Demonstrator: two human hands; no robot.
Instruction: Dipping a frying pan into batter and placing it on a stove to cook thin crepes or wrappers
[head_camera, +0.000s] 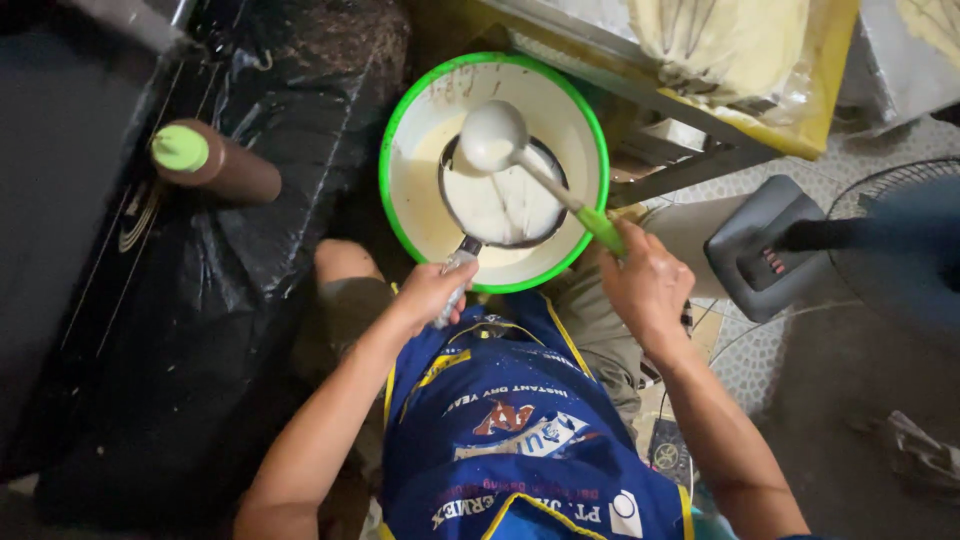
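Your left hand (432, 292) closed round small pan's handle (457, 272), pan (505, 205) inside green-rimmed basin (410, 130) (batter-filled); your right hand (645, 283) grips green-handled ladle (495, 135), bowl above pan. Brown bottle (215, 163) far left.

The bowl (400, 130) is cream inside with a bright green rim. The ladle (495, 135) is whitish, its handle green. The bottle (225, 165) is brown, capped lime green. The apron (520, 420) is blue, edged in yellow.

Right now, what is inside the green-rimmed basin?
Inside the green-rimmed basin: pale batter and a small dark pan, also coated with batter, its handle held by the left hand. The right hand holds a ladle above. The basin bottom is hidden.
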